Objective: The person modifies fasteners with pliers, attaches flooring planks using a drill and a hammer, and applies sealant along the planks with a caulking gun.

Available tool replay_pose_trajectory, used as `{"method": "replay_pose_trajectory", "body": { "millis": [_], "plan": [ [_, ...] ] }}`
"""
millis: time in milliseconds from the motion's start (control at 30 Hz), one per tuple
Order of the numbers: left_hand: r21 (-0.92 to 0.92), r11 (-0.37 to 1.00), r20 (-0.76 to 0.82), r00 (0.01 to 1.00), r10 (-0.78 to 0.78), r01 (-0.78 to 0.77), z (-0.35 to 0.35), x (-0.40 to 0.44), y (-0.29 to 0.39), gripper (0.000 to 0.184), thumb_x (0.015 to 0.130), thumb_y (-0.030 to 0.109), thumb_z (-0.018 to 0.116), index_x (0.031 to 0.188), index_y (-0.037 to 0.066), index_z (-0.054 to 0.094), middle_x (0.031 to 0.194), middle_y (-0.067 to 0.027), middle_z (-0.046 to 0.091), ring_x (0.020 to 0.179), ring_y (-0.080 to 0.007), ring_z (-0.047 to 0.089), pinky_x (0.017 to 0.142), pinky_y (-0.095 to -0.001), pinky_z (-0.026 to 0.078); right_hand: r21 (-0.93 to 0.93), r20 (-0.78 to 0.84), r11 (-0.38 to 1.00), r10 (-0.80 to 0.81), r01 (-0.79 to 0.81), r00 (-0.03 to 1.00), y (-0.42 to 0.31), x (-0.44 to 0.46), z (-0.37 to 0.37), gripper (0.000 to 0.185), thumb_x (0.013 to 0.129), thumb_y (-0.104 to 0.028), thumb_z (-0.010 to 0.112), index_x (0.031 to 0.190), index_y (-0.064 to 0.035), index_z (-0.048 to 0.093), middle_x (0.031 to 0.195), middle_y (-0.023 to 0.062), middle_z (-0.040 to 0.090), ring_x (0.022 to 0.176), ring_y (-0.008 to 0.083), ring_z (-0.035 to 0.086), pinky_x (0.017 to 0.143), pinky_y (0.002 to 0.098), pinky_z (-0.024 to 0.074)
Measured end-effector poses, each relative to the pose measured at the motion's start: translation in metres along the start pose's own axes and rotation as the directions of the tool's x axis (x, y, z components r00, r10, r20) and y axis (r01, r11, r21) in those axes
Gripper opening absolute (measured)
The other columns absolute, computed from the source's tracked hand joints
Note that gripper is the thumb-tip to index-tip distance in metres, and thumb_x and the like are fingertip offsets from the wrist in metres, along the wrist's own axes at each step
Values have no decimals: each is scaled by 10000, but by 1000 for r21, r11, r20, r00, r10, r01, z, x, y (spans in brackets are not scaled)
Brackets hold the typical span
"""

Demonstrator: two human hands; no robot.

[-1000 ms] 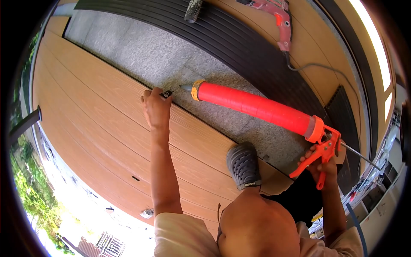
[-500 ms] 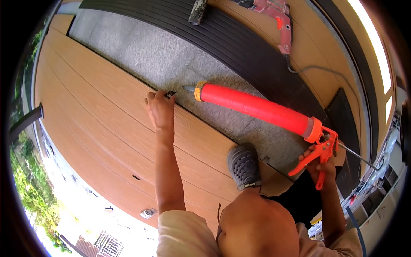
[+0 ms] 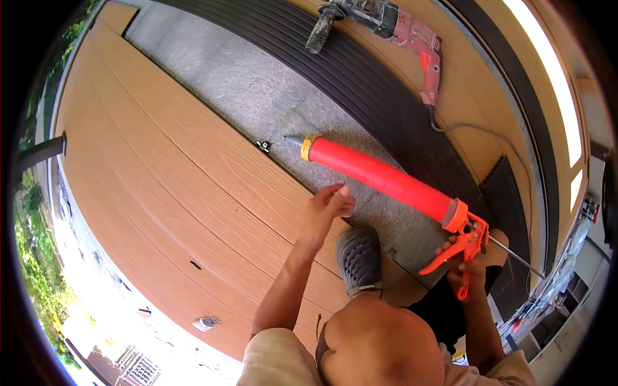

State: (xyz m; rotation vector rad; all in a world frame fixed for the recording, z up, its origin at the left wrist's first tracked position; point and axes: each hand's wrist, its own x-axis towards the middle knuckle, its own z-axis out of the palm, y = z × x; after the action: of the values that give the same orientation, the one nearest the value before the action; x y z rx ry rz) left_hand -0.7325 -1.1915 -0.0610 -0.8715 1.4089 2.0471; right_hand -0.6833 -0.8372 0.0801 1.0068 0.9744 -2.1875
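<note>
My right hand (image 3: 465, 265) is wrapped round the orange handle of a red caulking gun (image 3: 380, 175), whose pointed nozzle hangs over the grey concrete strip (image 3: 212, 71). A small black and silver clip (image 3: 263, 146) sits at the edge of the tan boards (image 3: 193, 174), just left of the nozzle tip. My left hand (image 3: 333, 204) is above the board edge near my shoe, fingers apart, and holds nothing. The dark ribbed board (image 3: 347, 71) lies along the far side of the concrete.
A red and black power drill (image 3: 418, 38) with a cord rests on tan boards at the top right. My grey clog (image 3: 359, 258) stands at the board edge. A short dark ribbed piece (image 3: 505, 193) lies at the right. A wire bundle (image 3: 206, 323) lies near the lower edge.
My left hand has let go of the small clip and moved right and down towards my shoe. The clip stays at the board edge. The view has shifted slightly.
</note>
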Motion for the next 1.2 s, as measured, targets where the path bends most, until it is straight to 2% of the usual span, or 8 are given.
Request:
{"method": "replay_pose_trajectory", "body": {
  "millis": [133,467,567,633,733,1067,1167,1200],
  "plan": [
    [-587,809,186,976,111,20,56,5,-1,570,1062,381,648,1448,-9,495,1334,-159,652,1217,-243,649,1052,-431,524,-67,17,997,-31,32,999,7,-7,3,594,766,3,548,1359,27,527,1279,170,634,1287,306,622,445,162,438],
    [-566,821,106,982,154,-67,75,7,11,428,1033,310,699,1353,64,559,1280,-82,669,1213,-229,645,1057,-424,520,-306,154,920,-204,243,967,12,-11,1,476,904,-126,663,1339,33,551,1175,188,667,1135,334,695,454,207,440],
    [-567,821,75,987,141,-74,75,5,14,416,1026,305,708,1344,79,564,1274,-71,671,1201,-218,650,1050,-417,526,-277,259,886,-305,373,916,22,-3,-4,585,1011,-411,643,1370,39,540,1188,190,666,1118,349,691,484,231,458],
    [-572,818,86,987,138,-65,73,7,13,407,1026,307,708,1341,92,565,1270,-60,672,1190,-209,652,1041,-413,531,-127,316,920,-318,372,894,21,-2,10,869,1013,-730,474,1414,38,523,1193,198,668,1092,373,688,508,253,471],
    [-582,812,83,990,116,-47,71,11,9,407,1027,308,708,1345,98,565,1269,-58,673,1183,-208,654,1035,-412,533,-69,212,958,-257,277,943,17,-4,14,1057,953,-874,334,1445,47,500,1241,219,655,1143,392,663,482,246,468],
    [-676,731,56,982,180,-95,61,13,3,415,1044,297,668,1378,82,549,1310,-85,651,1240,-248,632,1083,-458,512,-94,228,977,-167,192,959,7,-8,25,1070,951,-875,328,1459,54,483,1286,234,628,1267,398,616,423,226,448],
    [-681,718,29,975,222,-143,56,9,9,459,1040,319,663,1398,61,536,1340,-103,636,1275,-266,615,1113,-476,495,-105,262,981,-129,162,956,1,-7,43,959,979,-771,494,1447,66,492,1279,222,637,1226,400,646,395,217,411],
    [-695,701,26,968,250,-162,55,9,10,478,1033,335,666,1397,55,534,1342,-107,635,1278,-270,613,1119,-474,492,-291,274,924,-169,249,947,-1,-9,49,830,995,-627,571,1443,67,499,1267,218,647,1211,393,658,481,251,487]
  ]
}}
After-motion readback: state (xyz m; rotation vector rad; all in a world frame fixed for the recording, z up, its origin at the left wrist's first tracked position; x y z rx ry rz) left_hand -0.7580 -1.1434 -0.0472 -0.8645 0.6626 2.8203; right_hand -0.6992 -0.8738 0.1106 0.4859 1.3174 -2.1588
